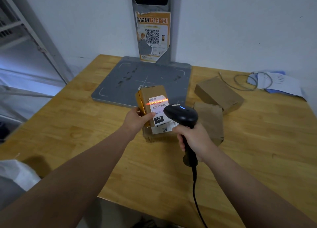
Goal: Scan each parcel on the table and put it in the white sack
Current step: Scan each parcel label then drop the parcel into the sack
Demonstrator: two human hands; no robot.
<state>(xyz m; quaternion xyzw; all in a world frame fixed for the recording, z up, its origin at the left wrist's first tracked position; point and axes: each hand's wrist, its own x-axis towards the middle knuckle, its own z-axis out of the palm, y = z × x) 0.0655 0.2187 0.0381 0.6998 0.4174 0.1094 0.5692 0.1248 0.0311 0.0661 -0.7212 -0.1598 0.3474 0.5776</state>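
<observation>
My left hand (136, 118) holds a small brown cardboard parcel (151, 94) tilted up above the wooden table (85, 130). Its white label faces me, and an orange scan line crosses the barcode. My right hand (193, 139) grips a black corded barcode scanner (181, 115) aimed at that label. Under the held parcel lies another labelled parcel (159, 134). Two more brown parcels rest to the right, one near (211, 123) and one farther back (218, 94). A corner of the white sack (18, 173) shows at the lower left, beside the table.
A grey scan plate (137, 80) lies at the table's back, with a post and a torn orange QR poster (152, 37) behind it. Papers and a coiled cable (267, 82) sit at the back right. Metal shelving (25, 47) stands on the left.
</observation>
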